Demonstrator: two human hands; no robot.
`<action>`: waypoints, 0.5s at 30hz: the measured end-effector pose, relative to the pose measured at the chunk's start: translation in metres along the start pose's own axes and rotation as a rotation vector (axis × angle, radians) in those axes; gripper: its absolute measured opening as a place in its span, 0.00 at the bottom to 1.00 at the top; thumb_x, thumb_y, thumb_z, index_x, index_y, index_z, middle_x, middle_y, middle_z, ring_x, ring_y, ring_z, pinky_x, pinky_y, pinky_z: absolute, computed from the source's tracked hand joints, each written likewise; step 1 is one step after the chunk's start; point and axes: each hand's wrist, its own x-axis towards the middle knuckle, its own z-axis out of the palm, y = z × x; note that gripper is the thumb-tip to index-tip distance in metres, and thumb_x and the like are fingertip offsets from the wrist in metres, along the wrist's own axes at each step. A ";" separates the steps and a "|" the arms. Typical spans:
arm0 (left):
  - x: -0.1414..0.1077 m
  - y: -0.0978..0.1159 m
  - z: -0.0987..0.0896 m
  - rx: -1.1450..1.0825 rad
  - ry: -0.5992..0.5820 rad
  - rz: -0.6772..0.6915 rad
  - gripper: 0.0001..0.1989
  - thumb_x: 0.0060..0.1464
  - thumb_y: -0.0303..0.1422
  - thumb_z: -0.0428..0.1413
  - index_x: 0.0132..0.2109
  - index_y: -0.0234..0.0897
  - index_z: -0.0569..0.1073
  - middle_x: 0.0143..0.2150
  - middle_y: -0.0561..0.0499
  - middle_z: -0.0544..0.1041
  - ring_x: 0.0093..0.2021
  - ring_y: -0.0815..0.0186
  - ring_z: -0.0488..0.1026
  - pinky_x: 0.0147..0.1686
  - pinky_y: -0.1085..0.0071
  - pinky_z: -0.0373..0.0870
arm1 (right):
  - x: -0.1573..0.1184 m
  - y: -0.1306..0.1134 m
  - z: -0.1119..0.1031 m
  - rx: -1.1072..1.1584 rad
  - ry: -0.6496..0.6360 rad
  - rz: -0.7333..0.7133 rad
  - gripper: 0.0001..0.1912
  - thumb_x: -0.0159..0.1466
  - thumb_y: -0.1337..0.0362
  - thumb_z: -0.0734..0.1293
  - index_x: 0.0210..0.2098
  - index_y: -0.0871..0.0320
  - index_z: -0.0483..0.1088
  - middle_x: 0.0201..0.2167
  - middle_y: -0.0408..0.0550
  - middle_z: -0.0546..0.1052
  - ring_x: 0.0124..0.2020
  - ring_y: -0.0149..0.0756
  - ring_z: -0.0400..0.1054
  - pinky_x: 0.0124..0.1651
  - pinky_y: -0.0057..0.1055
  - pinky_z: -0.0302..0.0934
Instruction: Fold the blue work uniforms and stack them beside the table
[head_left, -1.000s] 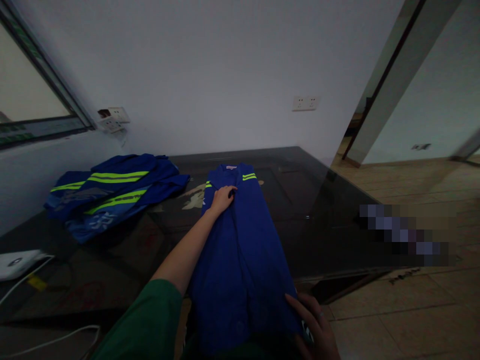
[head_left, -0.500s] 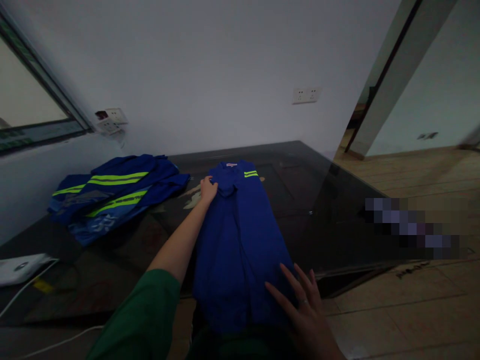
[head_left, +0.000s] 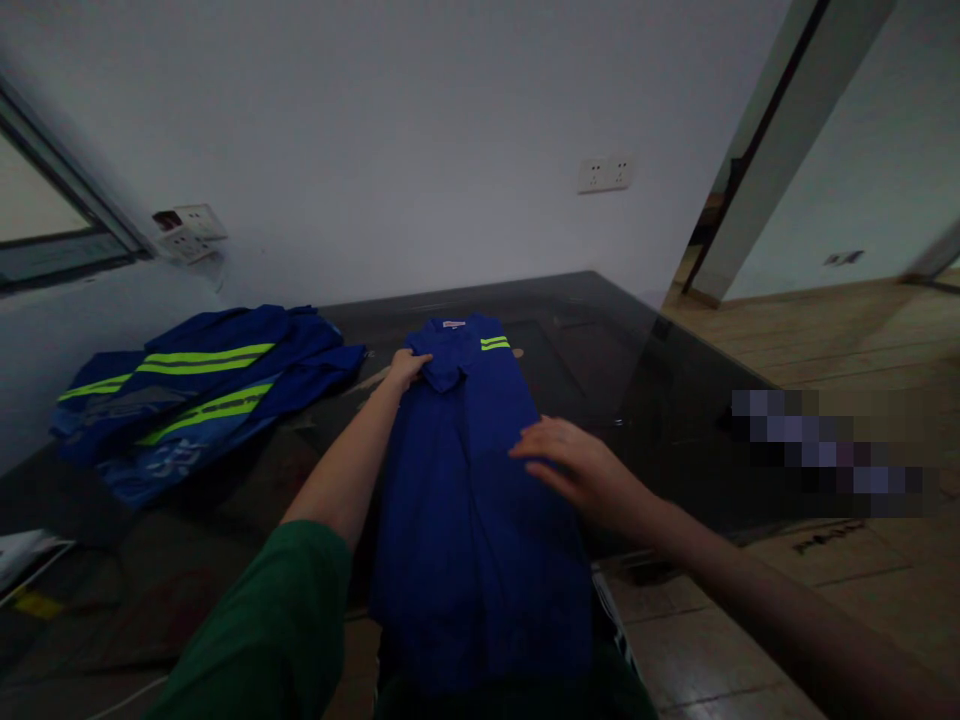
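A blue work shirt [head_left: 431, 480] with two yellow-green stripes at one shoulder lies lengthwise, folded into a long strip. Its collar end is at the far side of the dark table, and its lower end hangs over the near edge towards my body. My left hand [head_left: 409, 367] pinches the cloth at the left of the collar, thumb on top; the other fingers are partly hidden. Over the right edge of the shirt, about halfway along, my right hand [head_left: 566, 458] is held with fingers stretched and slightly apart, holding nothing.
More blue garments with yellow-green stripes [head_left: 210, 375] lie heaped on the left of the table [head_left: 645, 400]. A white device [head_left: 22, 552] with a cable sits at the near left. Wall sockets [head_left: 604, 174] are behind the table. A blurred patch covers something at the right.
My right hand has moved forward from the shirt's near end to its middle right edge. My left hand stays by the collar, its thumb now over the cloth. The view has shifted slightly.
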 end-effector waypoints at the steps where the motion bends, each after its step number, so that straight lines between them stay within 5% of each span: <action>1: 0.000 -0.002 -0.002 0.012 0.006 0.015 0.08 0.49 0.27 0.61 0.38 0.32 0.72 0.35 0.44 0.79 0.37 0.59 0.78 0.36 0.65 0.76 | 0.031 0.018 0.003 0.029 0.006 0.024 0.13 0.67 0.65 0.61 0.47 0.52 0.74 0.45 0.46 0.77 0.51 0.38 0.69 0.58 0.43 0.59; 4: -0.001 -0.009 -0.007 0.046 0.047 0.092 0.08 0.50 0.27 0.59 0.39 0.32 0.72 0.39 0.43 0.79 0.42 0.57 0.77 0.42 0.63 0.75 | 0.122 0.070 0.030 0.082 0.014 0.109 0.13 0.66 0.71 0.61 0.46 0.59 0.74 0.45 0.50 0.78 0.48 0.37 0.70 0.54 0.38 0.61; 7: -0.005 -0.018 -0.009 0.064 0.103 0.190 0.13 0.51 0.26 0.58 0.45 0.34 0.71 0.48 0.44 0.77 0.51 0.59 0.74 0.51 0.63 0.70 | 0.180 0.110 0.064 0.041 -0.028 0.156 0.12 0.62 0.73 0.65 0.45 0.63 0.74 0.46 0.55 0.77 0.49 0.39 0.69 0.55 0.37 0.59; 11: -0.005 -0.030 -0.007 0.049 0.147 0.308 0.22 0.54 0.26 0.55 0.57 0.36 0.64 0.53 0.44 0.74 0.52 0.62 0.73 0.54 0.66 0.68 | 0.203 0.135 0.089 0.028 -0.135 0.111 0.05 0.61 0.72 0.67 0.35 0.63 0.75 0.37 0.52 0.78 0.41 0.37 0.70 0.49 0.34 0.60; 15: 0.002 -0.036 -0.006 -0.004 0.199 0.300 0.28 0.56 0.25 0.53 0.63 0.35 0.56 0.55 0.42 0.73 0.52 0.63 0.73 0.53 0.67 0.68 | 0.207 0.141 0.097 0.035 -0.122 0.121 0.07 0.65 0.69 0.62 0.37 0.64 0.73 0.37 0.50 0.77 0.39 0.33 0.68 0.44 0.29 0.59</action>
